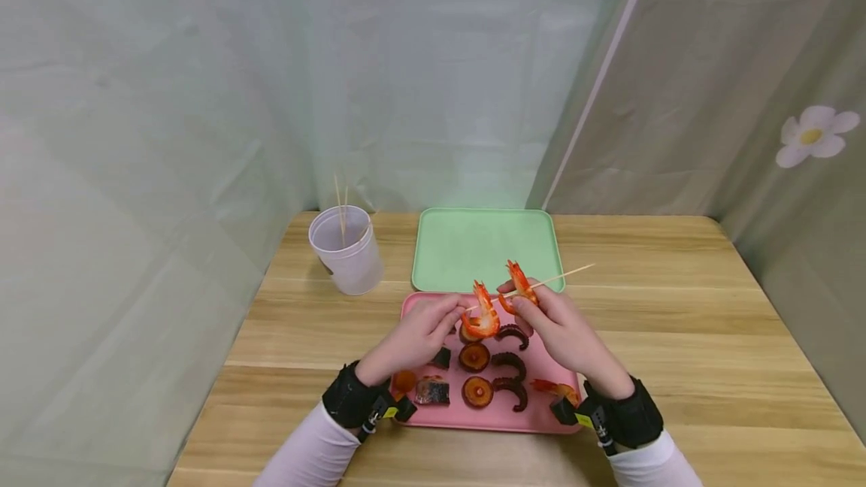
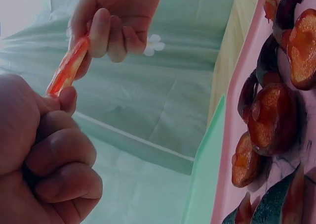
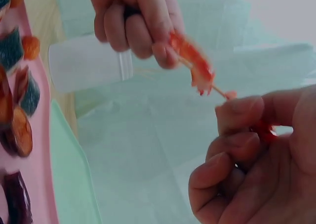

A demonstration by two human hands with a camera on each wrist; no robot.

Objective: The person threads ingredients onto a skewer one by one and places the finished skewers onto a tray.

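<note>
Above the pink tray [image 1: 541, 415], both hands hold a thin wooden skewer [image 1: 571, 272] at a slant. My left hand [image 1: 428, 333] pinches its lower left end between thumb and forefinger, other fingers curled. Beside those fingertips a curved orange-red shrimp [image 1: 484, 316] is threaded on the skewer. My right hand [image 1: 558, 325] grips a second shrimp [image 1: 519, 280], and the skewer's bare end sticks out beyond it to the right. In the right wrist view the first shrimp [image 3: 197, 66] hangs between the hands; the right fingers partly cover the second.
On the pink tray lie mushroom caps [image 1: 477, 391], dark curled tentacles [image 1: 513, 393], fish pieces [image 1: 431, 391], an orange ball [image 1: 404, 381] and another shrimp [image 1: 556, 389]. A green tray [image 1: 483, 246] stands behind. A whitish bucket [image 1: 355, 265] with several skewers is at the back left.
</note>
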